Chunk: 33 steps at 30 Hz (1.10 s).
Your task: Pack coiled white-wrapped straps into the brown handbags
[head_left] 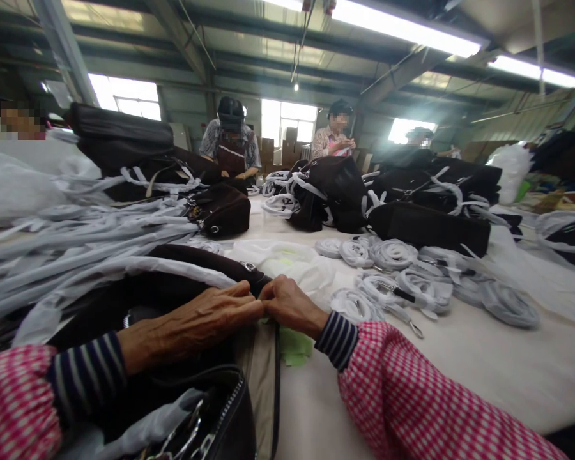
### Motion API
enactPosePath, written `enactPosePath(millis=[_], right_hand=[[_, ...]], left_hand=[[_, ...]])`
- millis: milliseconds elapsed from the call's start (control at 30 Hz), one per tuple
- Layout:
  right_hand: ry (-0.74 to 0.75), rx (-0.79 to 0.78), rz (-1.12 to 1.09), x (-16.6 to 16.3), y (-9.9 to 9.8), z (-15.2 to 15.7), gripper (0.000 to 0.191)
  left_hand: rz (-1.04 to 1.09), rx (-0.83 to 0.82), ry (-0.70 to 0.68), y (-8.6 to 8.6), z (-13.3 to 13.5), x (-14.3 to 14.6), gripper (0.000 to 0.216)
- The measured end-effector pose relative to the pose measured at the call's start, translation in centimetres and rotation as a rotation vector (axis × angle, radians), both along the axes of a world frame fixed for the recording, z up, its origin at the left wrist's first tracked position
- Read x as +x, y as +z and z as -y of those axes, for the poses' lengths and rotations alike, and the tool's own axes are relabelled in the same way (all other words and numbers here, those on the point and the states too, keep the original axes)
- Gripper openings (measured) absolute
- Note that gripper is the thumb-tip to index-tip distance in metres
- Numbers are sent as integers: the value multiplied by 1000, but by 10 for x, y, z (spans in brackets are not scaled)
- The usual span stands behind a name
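Observation:
An open black bag (249, 409) lies in front of me, its zipper edge and beige lining (263, 377) showing. Across it reaches my left hand (196, 322), fingers pressed together at the bag's far edge. My right hand (292, 306) pinches at the same spot, its fingertips touching the left ones; what lies between them is hidden. A strap in white wrapping (172, 268) arches over the bag behind my left hand. Just below my right hand is a scrap of green paper (294, 347). Wrapped metal hardware (191, 428) sits in the bag's near part.
Coiled, wrapped straps (395, 254) with metal clasps lie on the white table (326, 402) to the right. Long wrapped straps (100, 236) are heaped at left. Black bags (335, 191) stand farther back. Co-workers (230, 140) are across the table.

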State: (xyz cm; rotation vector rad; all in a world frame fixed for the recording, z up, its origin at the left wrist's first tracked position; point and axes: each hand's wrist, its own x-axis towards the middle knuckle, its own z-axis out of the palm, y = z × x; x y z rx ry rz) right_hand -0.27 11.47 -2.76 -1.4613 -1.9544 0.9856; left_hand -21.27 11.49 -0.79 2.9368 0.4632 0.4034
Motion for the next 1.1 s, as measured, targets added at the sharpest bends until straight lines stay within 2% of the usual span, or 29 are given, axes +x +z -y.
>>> enactPosePath(millis=[100, 200, 300, 500, 600, 700, 800, 967, 1100], right_hand=[[41, -190, -30, 1, 0, -9, 13], [62, -310, -42, 1, 1, -14, 15], [2, -313, -52, -5, 3, -15, 16], [-188, -187, -76, -24, 2, -8, 16], [-146, -220, -67, -20, 7, -5, 18], [-37, -344, -58, -12, 16, -7, 18], [9, -433, -63, -11, 20, -12, 19], [-29, -471, -139, -21, 7, -18, 18], [-26, -498, -219, -17, 0, -13, 20]], left_hand=[[-83, -65, -1, -1, 1, 2, 20], [-100, -46, 24, -5, 2, 2, 15], [-73, 12, 50, -9, 3, 3, 16], [-12, 106, 128, -12, 12, 6, 18], [-44, 210, 105, -14, 15, 5, 15], [-81, 292, 93, -15, 16, 4, 17], [-89, 326, 88, -15, 17, 4, 17], [-83, 354, 59, -15, 19, 4, 14], [-67, 381, 42, -15, 21, 5, 15]])
